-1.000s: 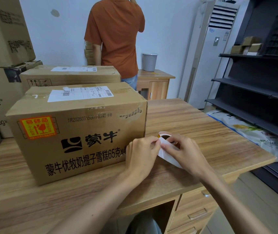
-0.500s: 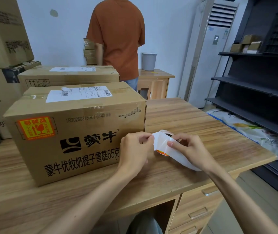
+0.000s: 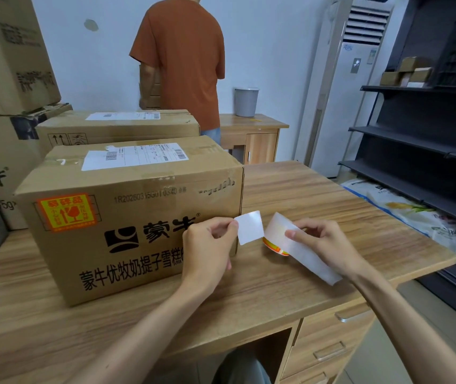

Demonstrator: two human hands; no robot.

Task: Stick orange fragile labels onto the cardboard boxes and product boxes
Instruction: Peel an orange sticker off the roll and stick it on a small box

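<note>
Head view: the left hand (image 3: 207, 250) pinches a peeled label (image 3: 249, 228) by one edge between thumb and forefinger, white back to the camera, just before the box's right corner. The right hand (image 3: 323, 245) pinches the white backing strip (image 3: 304, 253) — an orange-rimmed roll (image 3: 274, 246) peeks from under it. The box (image 3: 138, 195) on the desk (image 3: 304, 195) carries an orange sticker (image 3: 67, 212) upper left, the brand 蒙牛 and 蒙牛优牧奶提子雪糕 — a white shipping slip (image 3: 135, 156) lies on top.

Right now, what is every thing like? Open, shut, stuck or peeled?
Front cardboard box: taped shut.
Orange fragile label: stuck on its front.
Peeled label: off its backing, pinched by left hand.
Backing strip: held by right hand.
Desk drawer: shut.
</note>
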